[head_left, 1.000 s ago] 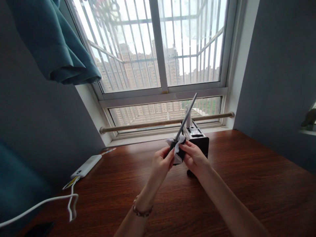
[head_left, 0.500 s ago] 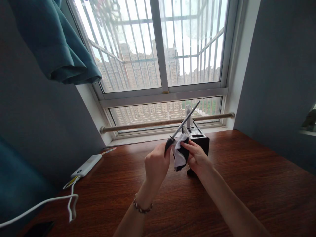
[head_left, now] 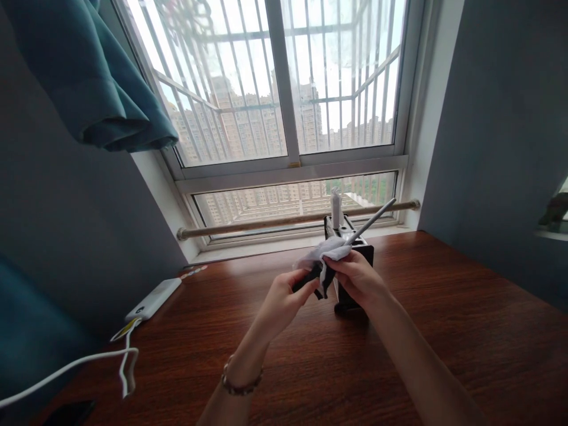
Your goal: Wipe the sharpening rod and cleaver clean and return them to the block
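Left hand closed on the dark handle of a grey rod; right hand pinching a white-and-black cloth bunched about the rod near the handle. Work looks under way, not finished: cloth at the lower part, outer length uncovered. Rod held above the counter, long axis slanting up, tip pointing rightward, toward the window. Black stand just behind the right hand.

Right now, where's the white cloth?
In the head view, the cloth is just right of and below center, held in the right hand against the gray rod, with the left hand beside it and the black stand behind.
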### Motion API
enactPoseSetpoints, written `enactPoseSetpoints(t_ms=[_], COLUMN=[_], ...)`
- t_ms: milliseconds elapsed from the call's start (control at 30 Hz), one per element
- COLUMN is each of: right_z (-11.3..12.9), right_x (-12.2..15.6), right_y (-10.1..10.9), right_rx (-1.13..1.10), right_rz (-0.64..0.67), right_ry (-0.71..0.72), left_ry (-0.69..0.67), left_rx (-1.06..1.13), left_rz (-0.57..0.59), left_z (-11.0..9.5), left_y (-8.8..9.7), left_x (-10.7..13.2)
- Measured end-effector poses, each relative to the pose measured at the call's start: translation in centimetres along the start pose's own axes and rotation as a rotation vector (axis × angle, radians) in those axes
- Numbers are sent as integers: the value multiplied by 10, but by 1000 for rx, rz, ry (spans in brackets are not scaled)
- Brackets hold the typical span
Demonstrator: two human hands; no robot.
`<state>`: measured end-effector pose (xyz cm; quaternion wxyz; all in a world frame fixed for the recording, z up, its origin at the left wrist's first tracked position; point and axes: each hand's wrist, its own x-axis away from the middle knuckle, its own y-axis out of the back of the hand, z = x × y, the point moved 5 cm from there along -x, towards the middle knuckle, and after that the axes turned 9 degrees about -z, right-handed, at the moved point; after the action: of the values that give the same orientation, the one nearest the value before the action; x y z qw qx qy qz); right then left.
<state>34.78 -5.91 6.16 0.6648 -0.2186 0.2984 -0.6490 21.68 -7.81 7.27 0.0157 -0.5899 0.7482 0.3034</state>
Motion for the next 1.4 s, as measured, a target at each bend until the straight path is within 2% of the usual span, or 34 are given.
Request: enactPoseSetpoints(t_ms=[133,300,600,800,900,1067,1233,1400], right_z=[4,20,74,106,115,111,86,76], right_x=[-6,-17,-28,-26,-23,-16,-9,-8], right_y=[7,27,82,115,124,111,72,59], right_rx=[29,8,-95,-227,-249,7,352,132], right_rz=[22,-65,-310,-520,-554,-394,-167,-303], right_ry=[-54,-36,153,355,406,385,282,257], left_ry=[-49,-33,-11,-40,-32,15,15,-63], left_rx=[-231,-311,-325,-326,-376,-391,-363,-430], left_rz=[-24,44,111,56,30,13,-3,-36], left_z=[-2,-3,-7,-5,-4,-3,-3,-6], left_y=[9,21,50,79,92,104,104,96], left_x=[3,6,11,16,21,24,23,21])
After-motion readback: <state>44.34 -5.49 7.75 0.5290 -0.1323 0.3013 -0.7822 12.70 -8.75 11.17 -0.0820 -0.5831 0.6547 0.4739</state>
